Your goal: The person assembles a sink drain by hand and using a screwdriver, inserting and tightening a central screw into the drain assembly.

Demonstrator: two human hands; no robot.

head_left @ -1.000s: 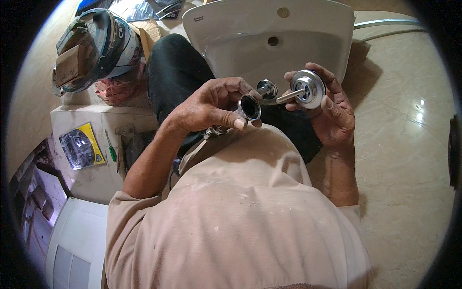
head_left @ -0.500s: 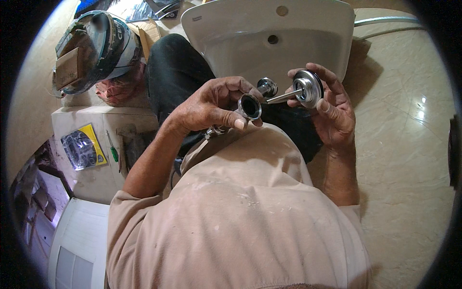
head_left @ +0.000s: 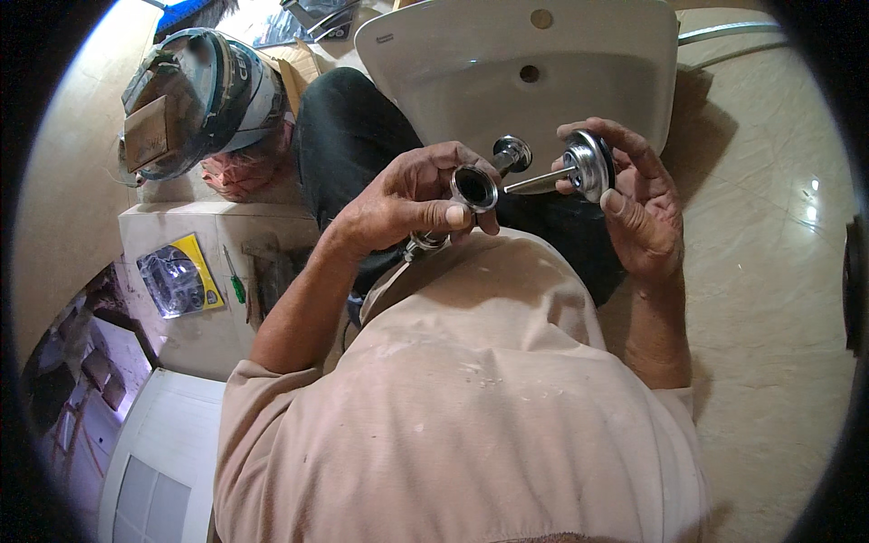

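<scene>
My left hand (head_left: 412, 195) is closed round a chrome drain fitting (head_left: 474, 187), whose open round mouth, dark inside, tilts up and to the right. Beyond my fingers shows a flared chrome end (head_left: 513, 154); another chrome end (head_left: 424, 244) comes out below my palm. Between the thumb and fingers of my right hand (head_left: 643, 199) is a round chrome drain cap (head_left: 588, 166) with a dark rim. A slim metal rod (head_left: 539, 182) sticks out of it leftward, its tip close beside the mouth of the fitting.
A white washbasin (head_left: 597, 72) lies ahead, beyond my knees. To the left, a dirty bucket (head_left: 244, 90) stands behind a ledge (head_left: 181, 344) bearing a yellow-edged packet (head_left: 181, 276) and a green-handled screwdriver (head_left: 237, 288). Tiled floor (head_left: 760, 271) spreads to the right.
The whole view has shifted slightly, so the surroundings sit further right. The cap in my right hand has turned a little more edge-on. Both hands keep their holds.
</scene>
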